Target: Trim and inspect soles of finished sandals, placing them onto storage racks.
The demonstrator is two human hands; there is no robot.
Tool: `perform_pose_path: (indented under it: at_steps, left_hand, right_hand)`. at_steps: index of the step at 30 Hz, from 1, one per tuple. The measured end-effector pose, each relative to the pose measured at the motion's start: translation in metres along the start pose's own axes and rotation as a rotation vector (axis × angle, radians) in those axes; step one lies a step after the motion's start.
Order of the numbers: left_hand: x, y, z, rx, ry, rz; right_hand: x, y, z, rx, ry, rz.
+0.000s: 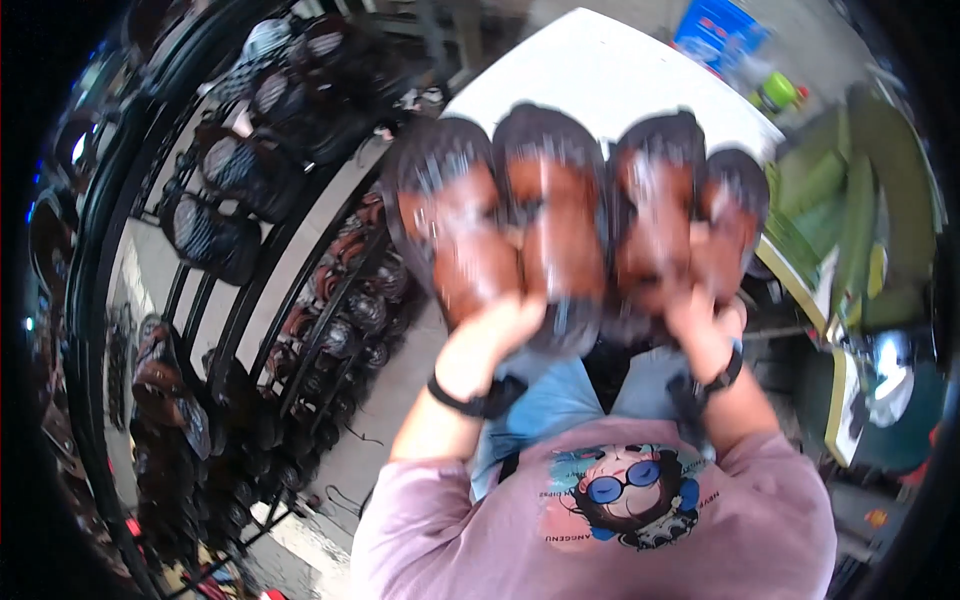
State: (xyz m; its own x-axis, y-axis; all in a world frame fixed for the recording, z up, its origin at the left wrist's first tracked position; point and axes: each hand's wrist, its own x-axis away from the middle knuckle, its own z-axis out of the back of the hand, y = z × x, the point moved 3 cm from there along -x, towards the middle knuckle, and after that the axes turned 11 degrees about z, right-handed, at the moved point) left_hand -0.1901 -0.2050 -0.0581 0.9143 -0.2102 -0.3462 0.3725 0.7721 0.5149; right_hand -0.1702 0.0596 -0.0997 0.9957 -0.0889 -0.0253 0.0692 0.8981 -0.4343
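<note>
My left hand (505,325) is closed on the near ends of two brown shoes (555,220), held side by side with their dark rounded ends pointing away from me. Next to them, another two brown shoes (655,200) of like colour are gripped by my right hand (700,320). Both pairs are raised above my lap, in front of a white table. Motion smears the shoes, so their straps and details do not show clearly. The shoes partly cover the fingers of both hands.
The white tabletop (600,60) lies beyond the shoes. A black metal rack (245,330) with many dark shoes (230,170) fills the left side. Green cushion-like pieces (830,190) are at the right. A blue packet (715,35) and a bright green object (778,92) lie at the far right.
</note>
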Motion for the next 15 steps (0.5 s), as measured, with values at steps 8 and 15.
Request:
perform_pose_path:
  at_steps: [8, 15]
  left_hand:
    - [-0.224, 0.076, -0.068, 0.162, -0.238, 0.292]
    - [-0.116, 0.054, -0.039, -0.193, 0.178, -0.351]
  right_hand:
    - [-0.141, 0.035, 0.127, 0.133, 0.356, -0.334]
    - [0.024, 0.002, 0.097, -0.018, 0.664, 0.329]
